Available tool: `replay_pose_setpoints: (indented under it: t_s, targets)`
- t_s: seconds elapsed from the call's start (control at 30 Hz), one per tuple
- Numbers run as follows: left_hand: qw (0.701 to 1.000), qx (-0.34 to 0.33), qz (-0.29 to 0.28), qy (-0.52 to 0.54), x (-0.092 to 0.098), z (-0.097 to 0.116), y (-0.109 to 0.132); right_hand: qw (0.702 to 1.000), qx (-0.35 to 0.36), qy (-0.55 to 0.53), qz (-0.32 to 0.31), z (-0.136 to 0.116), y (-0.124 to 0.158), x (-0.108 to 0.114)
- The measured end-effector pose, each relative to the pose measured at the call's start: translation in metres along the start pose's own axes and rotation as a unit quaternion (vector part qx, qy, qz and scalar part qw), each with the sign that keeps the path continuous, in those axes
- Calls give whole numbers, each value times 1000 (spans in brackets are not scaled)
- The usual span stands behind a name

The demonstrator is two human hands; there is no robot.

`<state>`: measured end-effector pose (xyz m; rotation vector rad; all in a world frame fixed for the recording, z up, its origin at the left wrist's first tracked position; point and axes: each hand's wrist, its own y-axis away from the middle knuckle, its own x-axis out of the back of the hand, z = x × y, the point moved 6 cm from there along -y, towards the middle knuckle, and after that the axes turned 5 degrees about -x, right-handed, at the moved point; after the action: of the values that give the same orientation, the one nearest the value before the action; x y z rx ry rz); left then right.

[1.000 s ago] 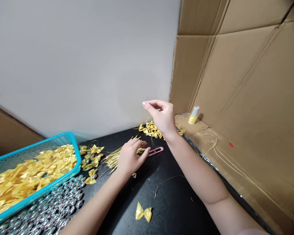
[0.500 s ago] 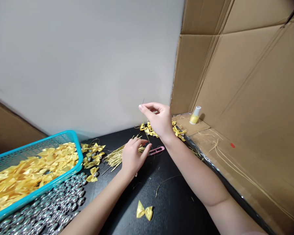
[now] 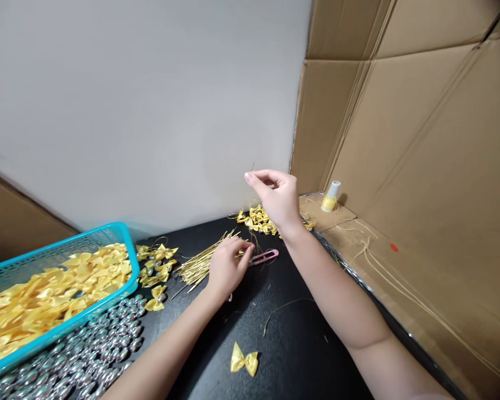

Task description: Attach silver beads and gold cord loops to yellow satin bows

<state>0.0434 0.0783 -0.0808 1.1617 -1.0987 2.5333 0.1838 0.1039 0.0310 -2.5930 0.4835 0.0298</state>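
The right hand (image 3: 277, 200) is raised above and beyond the left, thumb and forefinger pinched together on a thin strand (image 3: 253, 166) whose tip sticks up past them. The left hand (image 3: 229, 264) is low over the black table (image 3: 300, 355), palm down, fingers curled. Its thumb and forefinger tips meet or nearly meet; whether they grip anything cannot be told.

A bundle of golden strands (image 3: 194, 271) fans out to the left of the left hand, its near part hidden beneath the fingers. Just right of the left fingertips lies a pink-handled tool (image 3: 269, 255), partly covered. A single yellow bow (image 3: 244, 362) rests nearer the wearer than both hands, with a curved loose thread (image 3: 270, 315) between it and the right forearm.

Behind the right wrist is a heap of finished bows (image 3: 256, 222) with beads. Well left of the left hand are more beaded bows (image 3: 156, 264), a turquoise basket (image 3: 129, 239) of yellow bows, and many silver beads (image 3: 108, 336). Right of the right hand, a spool (image 3: 330, 197) with yellow thread stands on cardboard.
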Motion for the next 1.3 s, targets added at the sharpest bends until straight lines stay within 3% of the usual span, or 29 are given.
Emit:
replay_pose_setpoints:
  t_s: [0.5,0.77,0.97,1.13,1.3]
  targets:
    - [990,56,-109,63,-15,-4,0,999,10,-47,-1,2,-12,9]
    - [986,66,-131,76,-13,-7,-2,998,15,-57,-5,1,-11,9]
    - [993,44,-69,90,10,-9,-12,998,16,-52,-16,2,-9,5]
    - [994,39,51,92,33,6,-14,998,-6,-47,-46,5,0,-9]
    - [986,60,75,135,36,10,-14,993,-40,-44,-101,5,17,-27]
